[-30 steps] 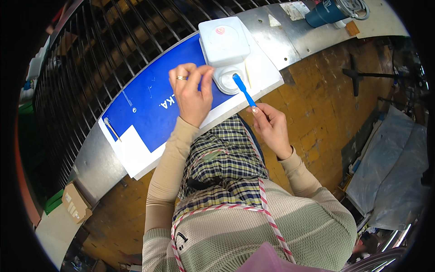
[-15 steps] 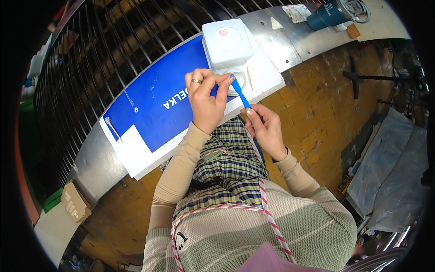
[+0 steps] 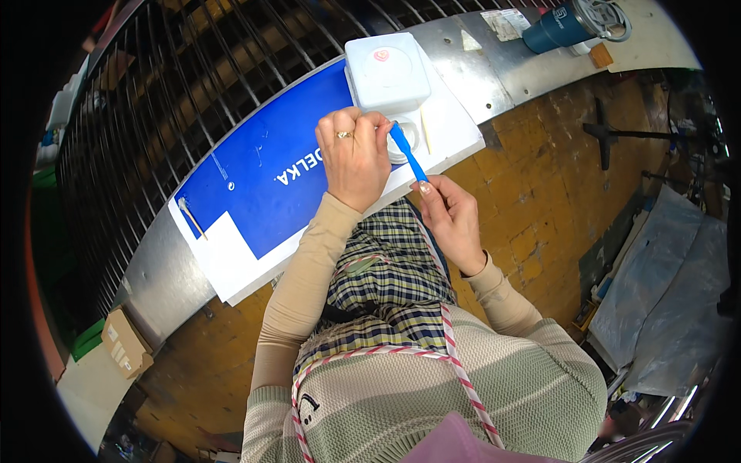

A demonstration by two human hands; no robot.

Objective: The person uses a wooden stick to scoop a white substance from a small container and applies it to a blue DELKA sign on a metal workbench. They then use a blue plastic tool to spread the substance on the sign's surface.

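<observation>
A slim blue plastic tool (image 3: 409, 154), wider and flat toward its far end, slants over the board's near edge. My right hand (image 3: 454, 220) pinches its lower end between thumb and fingers. My left hand (image 3: 355, 158), with a ring on one finger, is closed at the tool's upper end. Whatever its fingertips hold is too small or hidden to make out. Partly behind the tool and left fingers is a small round clear dish (image 3: 411, 137) with whitish contents. A pale thin stick (image 3: 426, 130) lies just right of it.
Beyond the dish stands a translucent white plastic box (image 3: 386, 73) with a pink heart mark. Everything rests on a blue-and-white board (image 3: 270, 170) over a metal ledge (image 3: 471, 73). A cotton-tipped stick (image 3: 193, 218) lies far left. A teal tumbler (image 3: 562, 29) stands back right, beside metal bars (image 3: 208, 69).
My left hand has rolled over, so its back now faces up more and its fingers are curled closer together. The blue tool and my right hand have barely moved.
</observation>
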